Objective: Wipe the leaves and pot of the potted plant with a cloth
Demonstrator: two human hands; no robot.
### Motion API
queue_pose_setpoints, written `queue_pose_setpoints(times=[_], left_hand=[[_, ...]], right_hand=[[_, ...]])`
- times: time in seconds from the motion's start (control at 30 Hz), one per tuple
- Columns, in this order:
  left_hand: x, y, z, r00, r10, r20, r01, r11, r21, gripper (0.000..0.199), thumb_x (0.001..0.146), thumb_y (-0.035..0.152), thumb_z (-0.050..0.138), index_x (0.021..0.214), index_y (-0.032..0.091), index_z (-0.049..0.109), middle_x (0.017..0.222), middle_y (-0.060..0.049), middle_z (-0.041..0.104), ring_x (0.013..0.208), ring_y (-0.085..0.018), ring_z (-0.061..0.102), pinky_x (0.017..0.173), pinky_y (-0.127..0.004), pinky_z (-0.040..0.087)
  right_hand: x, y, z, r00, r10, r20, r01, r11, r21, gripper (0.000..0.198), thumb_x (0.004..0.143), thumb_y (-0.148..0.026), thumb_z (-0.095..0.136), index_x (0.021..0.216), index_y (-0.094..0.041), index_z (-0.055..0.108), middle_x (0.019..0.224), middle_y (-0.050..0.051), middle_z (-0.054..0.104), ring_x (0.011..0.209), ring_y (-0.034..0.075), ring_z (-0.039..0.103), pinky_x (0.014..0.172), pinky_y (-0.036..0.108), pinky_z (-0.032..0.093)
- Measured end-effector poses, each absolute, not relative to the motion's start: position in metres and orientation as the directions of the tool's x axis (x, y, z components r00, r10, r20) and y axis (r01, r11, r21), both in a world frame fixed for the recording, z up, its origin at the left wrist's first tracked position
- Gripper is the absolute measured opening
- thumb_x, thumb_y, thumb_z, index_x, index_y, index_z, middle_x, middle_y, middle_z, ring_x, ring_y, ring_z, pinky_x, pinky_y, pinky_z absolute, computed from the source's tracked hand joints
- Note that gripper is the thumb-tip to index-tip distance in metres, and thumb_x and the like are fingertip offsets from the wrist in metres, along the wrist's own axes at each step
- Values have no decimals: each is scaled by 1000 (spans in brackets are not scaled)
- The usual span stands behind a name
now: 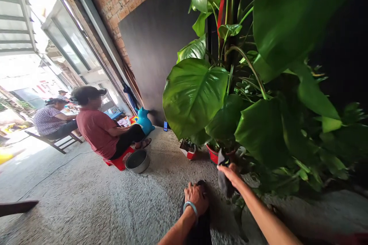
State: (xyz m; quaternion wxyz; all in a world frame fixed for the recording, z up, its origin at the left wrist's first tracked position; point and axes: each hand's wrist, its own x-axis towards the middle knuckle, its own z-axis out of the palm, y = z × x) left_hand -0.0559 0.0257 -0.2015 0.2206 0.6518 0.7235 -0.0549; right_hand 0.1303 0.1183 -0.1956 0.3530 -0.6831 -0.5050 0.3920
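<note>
My left hand (pixel 197 198), with a pale bangle (pixel 191 207) on the wrist, rests on my dark-trousered knee (pixel 198 229). Its fingers are apart and slightly bent, with nothing seen in them. In my right hand (pixel 232 175) is a grey cloth (pixel 225 187), pinched so that part sticks up and the rest hangs below. The cloth is in front of a red pot (pixel 212 154) at the foot of a tall plant with broad glossy leaves (pixel 197 93). Some of my right fingers are hidden behind the hand.
A smaller red-and-white pot (pixel 188 149) stands left of the red one. A phone (pixel 165 126) leans by the dark wall board (pixel 161 53). One person (pixel 97 130) sits on a red stool (pixel 120 159) beside a metal basin (pixel 138 160). Another person (pixel 50 118) sits farther left.
</note>
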Motion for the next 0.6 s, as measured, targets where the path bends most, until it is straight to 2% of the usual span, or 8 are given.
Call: queue_pose_setpoints(times=[0.07, 0.13, 0.23, 0.27, 0.33, 0.4, 0.47, 0.6], left_hand=[[-55, 27, -202, -41, 922, -386, 972, 125, 197, 42, 95, 42, 49, 121, 23, 77, 130, -15, 72, 138, -36, 52, 111, -51, 41], [-53, 27, -201, -25, 930, -367, 977, 100, 187, 41, 94, 41, 50, 120, 22, 77, 129, -16, 72, 136, -36, 53, 109, -50, 43], [-48, 25, -199, 15, 934, -356, 984, 50, 173, 40, 95, 36, 49, 118, 20, 77, 128, -18, 72, 132, -37, 55, 105, -50, 44], [-46, 23, -198, 24, 933, -359, 986, 38, 164, 40, 96, 35, 48, 119, 20, 77, 128, -18, 72, 132, -37, 55, 104, -50, 44], [-42, 19, -196, 34, 931, -362, 989, 21, 147, 42, 96, 33, 46, 121, 18, 76, 129, -20, 71, 133, -37, 53, 105, -51, 43], [-41, 14, -195, 42, 937, -346, 988, 11, 151, 43, 96, 32, 45, 123, 17, 76, 131, -21, 70, 135, -37, 52, 106, -53, 42], [-43, 9, -196, 50, 946, -322, 983, 11, 185, 42, 95, 33, 47, 121, 19, 77, 130, -19, 71, 135, -36, 52, 107, -52, 41], [-57, 6, -204, 1, 965, -260, 964, 68, 257, 37, 94, 38, 53, 112, 22, 80, 126, -15, 74, 135, -35, 53, 108, -48, 41]], right_hand=[[140, 76, -200, 148, 955, -259, 445, -298, -844, 20, 78, -28, 84, 89, -15, 71, 92, 9, 76, 97, 32, 74, 90, 49, 60], [150, 43, -179, 55, 961, -272, 451, -267, -852, 29, 63, -25, 88, 87, -17, 73, 92, 10, 79, 102, 36, 74, 96, 50, 58], [164, 26, -106, -229, 969, -89, 286, -21, -958, 59, 57, -33, 90, 113, -21, 76, 114, 8, 82, 113, 33, 73, 104, 46, 56], [168, 30, -77, -231, 973, 0, 191, 46, -980, 57, 62, -40, 88, 115, -21, 77, 115, 9, 82, 110, 33, 74, 102, 47, 57], [172, 45, -29, -140, 987, 77, 54, 86, -995, 57, 62, -50, 88, 108, -19, 79, 110, 12, 83, 103, 34, 76, 95, 47, 59], [173, 61, -5, 154, 985, 81, -51, 90, -995, 61, 54, -57, 88, 100, -18, 78, 112, 13, 82, 105, 34, 75, 94, 45, 59], [173, 63, -9, 336, 941, 42, -74, 71, -995, 63, 49, -58, 86, 96, -19, 77, 115, 13, 82, 111, 35, 74, 96, 45, 58], [175, 10, -71, 330, 942, -61, -3, -64, -998, 50, 45, -54, 87, 81, -20, 78, 95, 14, 83, 101, 39, 76, 90, 48, 59]])
